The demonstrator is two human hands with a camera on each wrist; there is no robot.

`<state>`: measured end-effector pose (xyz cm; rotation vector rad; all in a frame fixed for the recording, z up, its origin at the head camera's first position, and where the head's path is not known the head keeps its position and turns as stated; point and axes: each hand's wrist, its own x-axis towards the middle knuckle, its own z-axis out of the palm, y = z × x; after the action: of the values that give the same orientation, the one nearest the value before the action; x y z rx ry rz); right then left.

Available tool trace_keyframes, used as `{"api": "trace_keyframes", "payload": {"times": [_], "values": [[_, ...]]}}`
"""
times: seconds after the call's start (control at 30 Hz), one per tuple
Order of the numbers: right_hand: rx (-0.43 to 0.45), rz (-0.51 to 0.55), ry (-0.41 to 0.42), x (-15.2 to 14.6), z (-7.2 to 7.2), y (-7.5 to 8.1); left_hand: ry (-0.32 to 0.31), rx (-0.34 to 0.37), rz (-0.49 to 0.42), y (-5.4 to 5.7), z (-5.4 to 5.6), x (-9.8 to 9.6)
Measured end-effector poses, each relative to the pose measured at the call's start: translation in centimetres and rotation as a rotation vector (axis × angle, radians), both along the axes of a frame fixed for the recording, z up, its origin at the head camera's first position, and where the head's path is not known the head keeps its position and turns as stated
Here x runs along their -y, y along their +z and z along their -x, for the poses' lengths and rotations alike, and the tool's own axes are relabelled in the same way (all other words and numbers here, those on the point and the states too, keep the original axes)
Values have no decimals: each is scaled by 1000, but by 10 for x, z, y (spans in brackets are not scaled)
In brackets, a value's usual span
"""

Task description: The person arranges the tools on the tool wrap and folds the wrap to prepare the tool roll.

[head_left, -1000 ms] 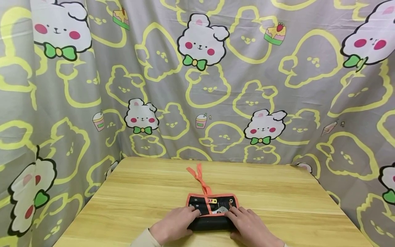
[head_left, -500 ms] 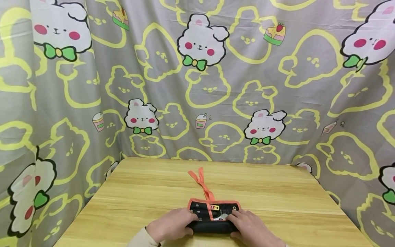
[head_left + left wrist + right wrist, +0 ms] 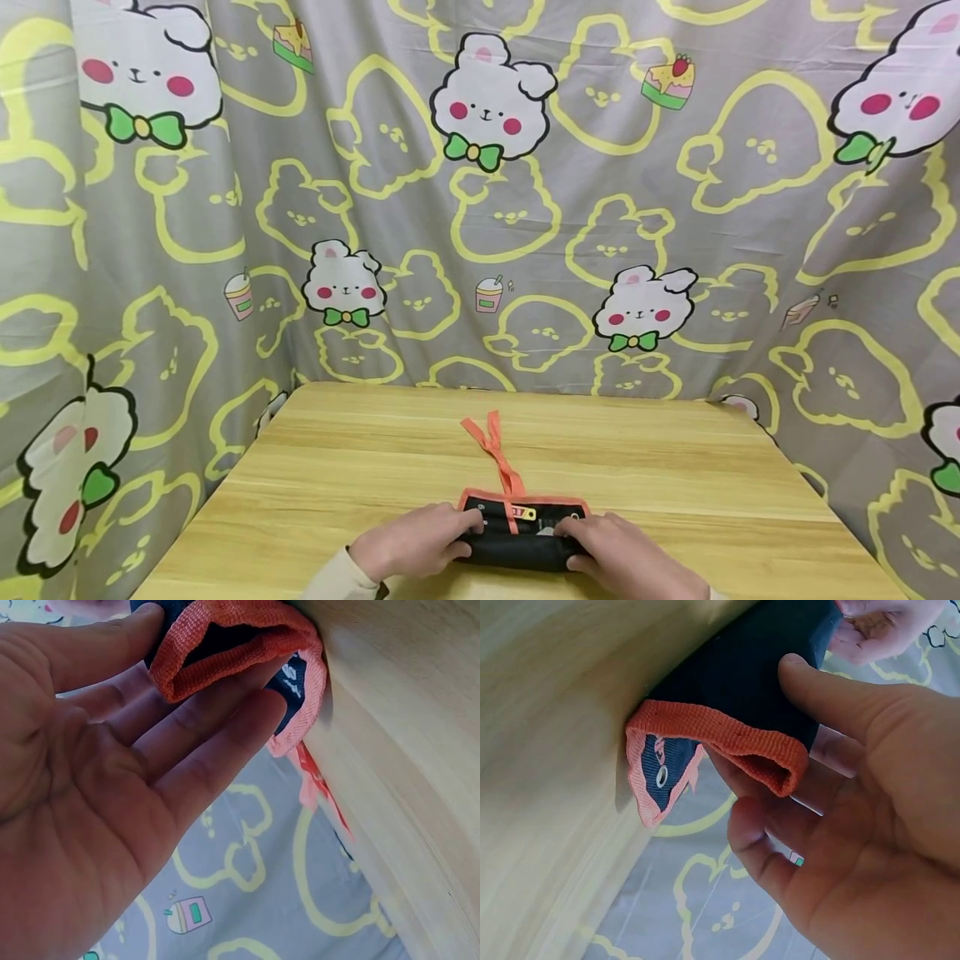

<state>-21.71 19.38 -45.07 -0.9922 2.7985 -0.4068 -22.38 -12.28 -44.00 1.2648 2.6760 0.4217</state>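
A black fabric tool roll with orange edging lies partly rolled up near the front of the table. My left hand grips its left end, thumb on the near side and fingers over the far side. At the other end my right hand pinches the roll in the same manner. The open flap beyond shows printed numbers, a small yellow-and-red item under an orange strip and a grey piece by the right fingertips. In the right wrist view, a metal eyelet shows at the flap's corner.
Orange tie straps trail from the flap's far edge across the wooden table. A grey curtain printed with white rabbits and yellow outlines hangs behind and on both sides.
Both hands have rolled the black fabric further over the flap, so less of its print and pockets shows. The flap's far edge and the tie straps have slid nearer the person.
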Motion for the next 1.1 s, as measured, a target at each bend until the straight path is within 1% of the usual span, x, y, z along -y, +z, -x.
{"api": "trace_keyframes", "payload": {"times": [0.13,0.23,0.37,0.47,0.57,0.7,0.77,0.83,0.93,1.0,1.1], "values": [[76,33,9,-2,-1,3,-38,32,-6,4,-1,2],[113,52,21,-3,-2,6,-49,106,-10,6,-1,3],[106,57,46,-4,-4,10,-49,205,-8,8,1,5],[107,64,51,-4,-4,12,-55,234,-15,9,2,6],[117,83,51,-5,-3,13,-40,289,-40,11,2,8],[143,155,53,-6,-1,13,-16,322,-62,13,2,9],[144,209,56,-7,1,11,-10,304,-85,13,3,9],[138,260,65,-8,3,8,10,298,-122,11,3,9],[102,321,91,-9,8,2,42,268,-168,7,4,8],[80,345,109,-9,11,-3,58,244,-176,4,4,8],[48,363,123,-7,14,-9,67,169,-157,1,5,6]]}}
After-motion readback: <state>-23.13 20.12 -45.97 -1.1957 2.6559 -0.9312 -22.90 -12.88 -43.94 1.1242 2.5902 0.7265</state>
